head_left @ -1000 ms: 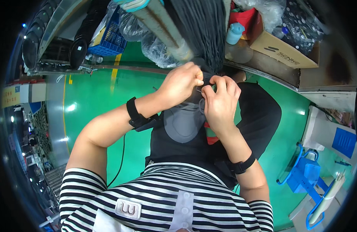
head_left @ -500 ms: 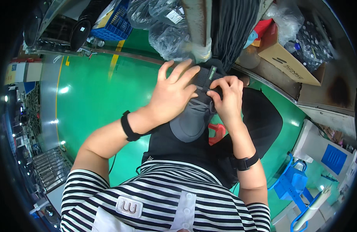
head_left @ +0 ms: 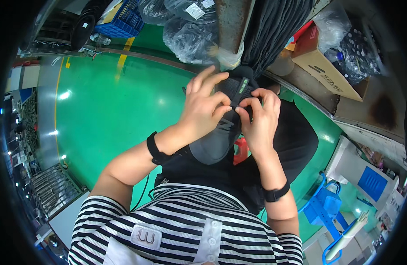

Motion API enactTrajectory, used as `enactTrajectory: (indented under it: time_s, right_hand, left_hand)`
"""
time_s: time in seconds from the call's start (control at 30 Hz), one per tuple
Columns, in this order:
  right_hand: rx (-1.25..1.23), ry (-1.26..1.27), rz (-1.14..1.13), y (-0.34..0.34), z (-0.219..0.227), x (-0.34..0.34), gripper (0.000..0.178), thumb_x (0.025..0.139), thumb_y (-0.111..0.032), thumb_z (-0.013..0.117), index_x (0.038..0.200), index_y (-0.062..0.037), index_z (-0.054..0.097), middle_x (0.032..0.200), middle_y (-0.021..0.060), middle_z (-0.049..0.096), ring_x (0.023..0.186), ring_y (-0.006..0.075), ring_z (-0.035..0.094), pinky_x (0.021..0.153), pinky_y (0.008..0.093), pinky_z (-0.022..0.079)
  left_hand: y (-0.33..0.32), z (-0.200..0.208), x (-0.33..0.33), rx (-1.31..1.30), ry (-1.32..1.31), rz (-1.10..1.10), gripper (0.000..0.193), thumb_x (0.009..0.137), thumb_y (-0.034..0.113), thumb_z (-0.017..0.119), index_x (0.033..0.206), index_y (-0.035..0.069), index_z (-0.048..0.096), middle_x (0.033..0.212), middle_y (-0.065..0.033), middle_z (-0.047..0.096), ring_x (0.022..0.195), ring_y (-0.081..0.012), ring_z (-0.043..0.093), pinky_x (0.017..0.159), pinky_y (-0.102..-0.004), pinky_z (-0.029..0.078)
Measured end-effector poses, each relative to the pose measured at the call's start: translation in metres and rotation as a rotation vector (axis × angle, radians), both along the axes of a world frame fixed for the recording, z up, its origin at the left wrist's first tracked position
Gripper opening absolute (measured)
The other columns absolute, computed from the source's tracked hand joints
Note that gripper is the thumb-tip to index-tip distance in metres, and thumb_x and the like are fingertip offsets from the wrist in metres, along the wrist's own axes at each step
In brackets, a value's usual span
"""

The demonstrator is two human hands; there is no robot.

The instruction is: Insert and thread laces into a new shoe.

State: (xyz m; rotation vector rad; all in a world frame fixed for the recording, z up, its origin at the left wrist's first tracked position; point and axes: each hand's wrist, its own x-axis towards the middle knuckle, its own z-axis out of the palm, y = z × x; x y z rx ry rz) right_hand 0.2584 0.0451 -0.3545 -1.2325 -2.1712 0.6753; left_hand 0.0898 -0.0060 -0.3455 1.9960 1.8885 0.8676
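Note:
A dark grey lace-up shoe [head_left: 209,146] rests over my lap, its toe toward me. Its dark tongue carries a small label [head_left: 244,85] with green on it. At the top of the lacing, my left hand [head_left: 204,105] pinches the dark shoelace between thumb and index finger, its other fingers raised. Close beside it, my right hand [head_left: 261,115] has thumb and index finger closed on the lace too. The two pinches are almost touching. My fingers partly hide the lace ends and the shoe's collar.
A rusty metal post [head_left: 232,26] and a hanging bundle of black cords [head_left: 274,37] stand just beyond the shoe. Clear plastic bags [head_left: 186,42] lie left of them. An open cardboard box [head_left: 329,75] sits on the bench at right. Under my legs shows something red [head_left: 241,150].
My left hand has shifted right and closed its thumb and index finger at the lacing. My right hand has moved slightly lower, meeting it. The view has shifted a little.

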Motion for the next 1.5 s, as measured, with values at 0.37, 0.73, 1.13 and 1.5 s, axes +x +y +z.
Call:
enactTrajectory:
  time_s: [0.37, 0.73, 1.13, 1.5]
  right_hand:
    - [-0.141, 0.215, -0.052, -0.005, -0.016, -0.007, 0.022, 0.063, 0.003, 0.077, 0.077, -0.0075, 0.064, 0.113, 0.0118, 0.05, 0.111, 0.0337, 0.047, 0.094, 0.0418, 0.039]
    - [-0.77, 0.783, -0.014, -0.007, 0.013, -0.003, 0.006, 0.097, 0.0, 0.049, 0.101, 0.001, 0.053, 0.1, 0.0095, 0.063, 0.062, 0.0103, 0.059, 0.057, 0.0237, 0.049]
    - [-0.863, 1.06, -0.676, 0.039, -0.013, 0.233, 0.025, 0.096, -0.004, 0.049, 0.074, -0.0124, 0.043, 0.062, -0.0061, 0.034, 0.05, 0.004, 0.028, 0.043, 0.019, 0.023]
    - [-0.746, 1.018, -0.352, -0.01, -0.01, 0.115, 0.022, 0.094, -0.005, 0.059, 0.115, 0.001, 0.058, 0.103, 0.0155, 0.067, 0.095, 0.0241, 0.068, 0.08, 0.0306, 0.058]
  left_hand:
    - [0.001, 0.002, 0.0, -0.014, 0.003, 0.012, 0.014, 0.073, 0.013, 0.075, 0.081, 0.011, 0.065, 0.133, -0.0077, 0.052, 0.135, -0.0351, 0.035, 0.106, -0.0489, 0.029]
    - [0.006, 0.029, 0.003, -0.084, -1.296, -0.029, 0.01, 0.099, 0.013, 0.049, 0.106, 0.006, 0.048, 0.104, -0.0165, 0.066, 0.105, -0.0283, 0.06, 0.106, -0.0447, 0.037]
    - [-0.068, 0.016, -0.289, 0.07, -1.721, 0.547, 0.011, 0.092, -0.001, 0.047, 0.085, 0.007, 0.043, 0.068, -0.0017, 0.045, 0.06, -0.0116, 0.042, 0.057, -0.0255, 0.037]
    - [-0.019, 0.046, -0.05, -0.31, -0.649, 0.026, 0.032, 0.088, 0.006, 0.065, 0.118, 0.008, 0.055, 0.085, 0.0007, 0.046, 0.076, -0.0115, 0.049, 0.071, -0.0281, 0.045]
